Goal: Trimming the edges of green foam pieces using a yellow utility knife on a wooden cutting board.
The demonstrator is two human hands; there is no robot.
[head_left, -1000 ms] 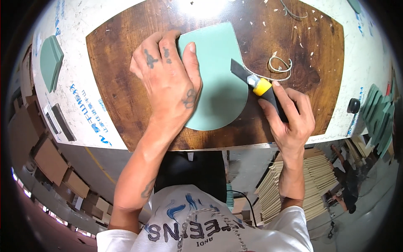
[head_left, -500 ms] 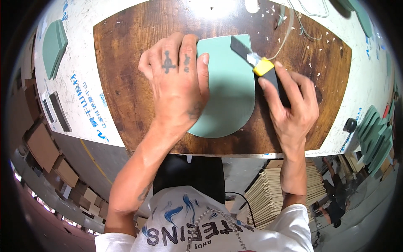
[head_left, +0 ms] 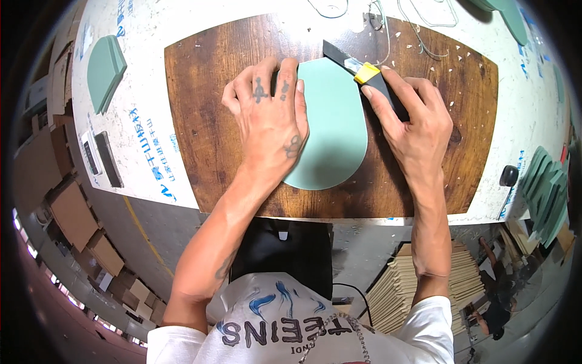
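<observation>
A pale green panel [head_left: 332, 127] with a rounded near end lies on the dark wood-grain board [head_left: 200, 121]. My left hand [head_left: 270, 118] covers its left side, fingers curled down at the edge and thumb lying along its top; the fingertips are hidden. My right hand [head_left: 418, 112] is closed round a utility knife [head_left: 367, 74] with a black handle, a yellow collar and a broad dark blade. The blade points far left and lies across the panel's far right corner. A thin trimmed strip [head_left: 388, 39] curls away beyond the knife.
Stacked green pieces [head_left: 104, 73] lie at the left, and more green pieces [head_left: 545, 194] at the right. Small scraps and thin offcut loops [head_left: 424, 45] litter the far right of the board. A small black object [head_left: 508, 176] sits near the right table edge. Another person [head_left: 498, 309] is at lower right.
The knife has moved away from me and left along the panel's edge, toward its far end. The whole view has shifted slightly. My left hand stays on the panel.
</observation>
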